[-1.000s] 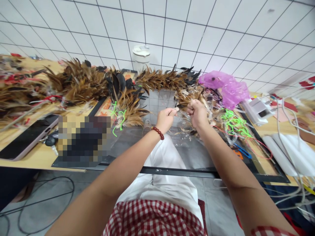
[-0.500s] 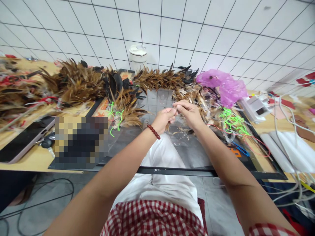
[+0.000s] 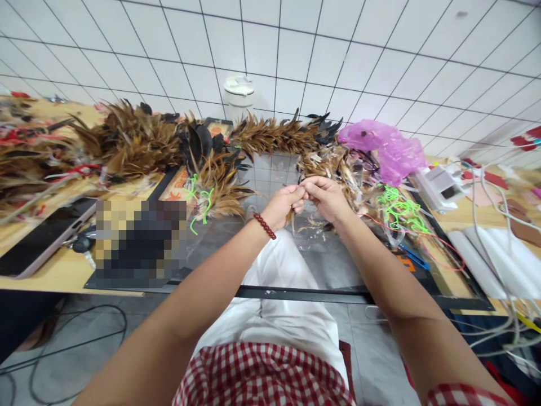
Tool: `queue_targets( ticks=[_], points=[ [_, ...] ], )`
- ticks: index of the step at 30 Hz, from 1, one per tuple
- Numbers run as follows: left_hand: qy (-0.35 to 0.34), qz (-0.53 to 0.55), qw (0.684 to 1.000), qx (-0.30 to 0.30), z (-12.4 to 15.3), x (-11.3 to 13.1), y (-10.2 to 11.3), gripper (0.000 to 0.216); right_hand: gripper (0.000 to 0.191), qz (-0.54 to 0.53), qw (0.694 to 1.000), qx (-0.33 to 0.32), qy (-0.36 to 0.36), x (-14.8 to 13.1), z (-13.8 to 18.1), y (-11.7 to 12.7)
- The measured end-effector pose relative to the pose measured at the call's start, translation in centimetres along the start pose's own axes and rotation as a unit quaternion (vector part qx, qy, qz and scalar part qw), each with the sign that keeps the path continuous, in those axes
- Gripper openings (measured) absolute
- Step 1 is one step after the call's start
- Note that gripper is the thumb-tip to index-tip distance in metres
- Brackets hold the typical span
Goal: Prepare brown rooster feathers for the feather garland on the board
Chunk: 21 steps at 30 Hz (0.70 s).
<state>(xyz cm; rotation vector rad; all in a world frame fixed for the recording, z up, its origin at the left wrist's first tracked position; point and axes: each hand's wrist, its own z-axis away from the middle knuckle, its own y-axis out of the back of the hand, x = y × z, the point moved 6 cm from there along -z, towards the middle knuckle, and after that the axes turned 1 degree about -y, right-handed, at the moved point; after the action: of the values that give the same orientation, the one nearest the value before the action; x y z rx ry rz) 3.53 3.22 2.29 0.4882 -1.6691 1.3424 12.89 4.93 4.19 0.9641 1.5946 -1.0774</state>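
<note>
My left hand [image 3: 284, 206] and my right hand [image 3: 324, 197] meet over the glass table top [image 3: 321, 265], fingertips pinched together. Between them they hold a small bunch of brown feathers [image 3: 292, 217] whose tips hang down under the left fingers. A red bead bracelet [image 3: 265, 225] sits on my left wrist. Just behind the hands lies a loose heap of brown and pale feathers [image 3: 333, 163]. A bundle of brown feathers with green ties [image 3: 211, 189] lies to the left of my left hand.
Long brown feather dusters [image 3: 127, 138] line the back of the table. A pink plastic bag [image 3: 382, 149], green cords [image 3: 399, 208], red string and white cables lie at right. A white cup [image 3: 239, 96] stands at the wall. A phone [image 3: 40, 239] lies at left.
A second ago my hands were apart, the right one in the feather heap. They have come together, and both now pinch the small feather bunch.
</note>
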Motion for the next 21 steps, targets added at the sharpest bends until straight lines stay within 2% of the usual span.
queue_targets(
  ticks=[2,6,10,12,15,17,18,21],
  points=[
    [-0.007,-0.041,0.999,0.012,0.0,0.0,0.1,0.027,0.028,0.008,1.000,0.011,0.011,0.0,-0.1,0.2],
    [-0.067,-0.177,0.980,0.053,0.1,1.0,0.3,0.020,0.028,0.035,0.997,0.057,0.037,-0.3,-0.2,0.9],
    [-0.088,-0.269,0.957,0.061,0.2,1.5,0.3,0.027,0.026,0.086,0.992,0.081,0.048,-0.5,-0.2,1.0],
    [-0.091,-0.273,0.953,0.091,0.2,1.5,0.9,0.027,0.025,0.116,0.988,0.088,0.046,-0.6,-0.3,1.0],
    [-0.117,-0.212,0.961,0.136,-0.1,2.0,1.9,0.020,0.024,0.202,0.969,0.127,0.061,-1.2,-0.3,2.2],
    [-0.147,-0.139,0.967,0.156,-0.3,2.7,2.6,0.019,0.021,0.322,0.932,0.151,0.072,-1.8,-0.3,3.3],
    [-0.157,-0.102,0.969,0.164,-0.4,3.0,2.9,0.019,0.019,0.399,0.901,0.154,0.070,-2.0,-0.3,3.8],
    [-0.159,-0.021,0.966,0.203,-0.4,3.7,3.8,0.017,0.017,0.613,0.778,0.130,0.033,-1.9,-0.1,4.4]
  ],
)
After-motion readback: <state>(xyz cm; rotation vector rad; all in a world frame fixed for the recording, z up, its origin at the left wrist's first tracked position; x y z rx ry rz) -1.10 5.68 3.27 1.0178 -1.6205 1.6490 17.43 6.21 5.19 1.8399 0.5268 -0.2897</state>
